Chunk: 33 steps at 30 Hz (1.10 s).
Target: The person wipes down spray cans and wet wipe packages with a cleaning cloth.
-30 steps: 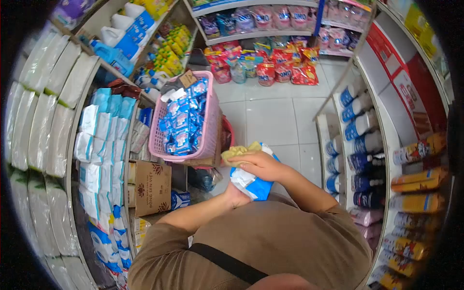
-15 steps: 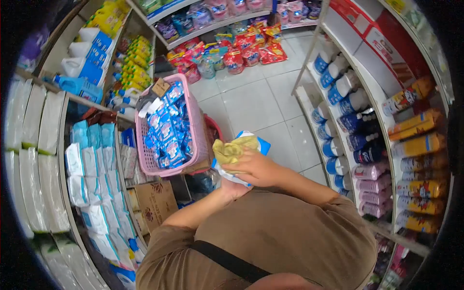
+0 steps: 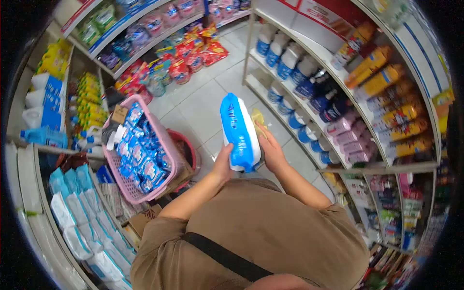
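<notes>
A soft blue-and-white plastic pack (image 3: 240, 133), with white lettering on its blue face, is held upright in front of my chest. My left hand (image 3: 223, 162) grips its lower left side, thumb on the blue face and the other fingers hidden behind. On the opposite side, my right hand (image 3: 272, 151) is closed on a yellow cloth (image 3: 258, 118) against the white edge of the pack. Part of the cloth sticks out past the fingertips, and the rest is hidden by the hand and pack.
Left of me, a pink basket (image 3: 163, 189) full of small blue sachets stands by a red tub (image 3: 197, 157). Shelves of bottles (image 3: 309, 92) run along the right. Colourful bags (image 3: 180, 71) sit on the tiled floor (image 3: 193, 99) ahead, and white packs (image 3: 77, 208) are stacked at left.
The pack has turned from lying under the cloth to standing with its blue lettered face showing. My right hand and the cloth have moved to its right side. The view has swung right.
</notes>
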Each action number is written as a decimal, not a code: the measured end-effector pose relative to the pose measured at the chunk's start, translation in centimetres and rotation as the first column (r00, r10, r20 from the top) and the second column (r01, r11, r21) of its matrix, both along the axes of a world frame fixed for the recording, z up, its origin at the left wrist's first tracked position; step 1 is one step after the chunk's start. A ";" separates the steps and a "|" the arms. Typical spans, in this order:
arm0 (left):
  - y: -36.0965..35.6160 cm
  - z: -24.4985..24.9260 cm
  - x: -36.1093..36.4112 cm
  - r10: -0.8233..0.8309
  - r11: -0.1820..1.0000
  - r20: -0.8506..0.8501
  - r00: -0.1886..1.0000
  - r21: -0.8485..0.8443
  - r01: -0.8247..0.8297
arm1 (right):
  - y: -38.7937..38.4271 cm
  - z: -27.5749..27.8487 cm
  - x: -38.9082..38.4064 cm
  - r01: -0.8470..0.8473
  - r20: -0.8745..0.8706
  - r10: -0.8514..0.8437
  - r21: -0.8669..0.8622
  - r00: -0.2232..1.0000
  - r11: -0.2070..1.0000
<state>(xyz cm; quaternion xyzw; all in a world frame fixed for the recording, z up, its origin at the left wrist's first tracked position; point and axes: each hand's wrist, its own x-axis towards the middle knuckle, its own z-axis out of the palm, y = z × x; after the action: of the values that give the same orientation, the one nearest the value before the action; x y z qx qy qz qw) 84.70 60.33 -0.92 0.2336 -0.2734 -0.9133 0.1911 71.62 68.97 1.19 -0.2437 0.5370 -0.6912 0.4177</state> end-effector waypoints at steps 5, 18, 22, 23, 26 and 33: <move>-0.7 5.4 -1.4 0.030 0.204 0.310 0.950 -0.932 0.298 | 4.8 0.0 0.8 0.115 0.279 -0.081 -0.107 0.957 0.988; 1.6 -2.6 1.5 -0.192 -0.269 0.635 0.748 -0.768 0.582 | 12.7 0.9 -2.2 0.449 0.737 0.010 -0.422 0.675 0.788; 4.7 -6.2 3.2 -0.428 0.171 0.816 0.388 -0.349 0.922 | 16.0 1.7 -4.5 0.470 0.697 -0.086 -0.382 0.712 0.796; 5.1 -7.4 1.8 -0.401 0.077 0.822 0.405 -0.410 0.909 | 16.8 1.4 -5.2 0.474 0.696 -0.096 -0.374 0.711 0.797; 7.9 -10.2 -4.8 -0.174 -0.012 0.768 0.616 -0.628 0.778 | 20.0 -0.3 -7.7 0.463 0.696 -0.084 -0.377 0.713 0.802; 13.3 -11.0 -13.4 -0.101 -0.213 0.851 0.515 -0.524 0.825 | 26.6 -2.4 -11.7 0.393 0.674 0.005 -0.437 0.739 0.809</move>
<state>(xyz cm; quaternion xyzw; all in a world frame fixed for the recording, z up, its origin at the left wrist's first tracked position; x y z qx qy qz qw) 71.29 73.63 -11.90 0.1428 -0.9070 -0.3494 -0.1865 59.88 95.59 -1.20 -0.0399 0.1590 -0.8976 0.4092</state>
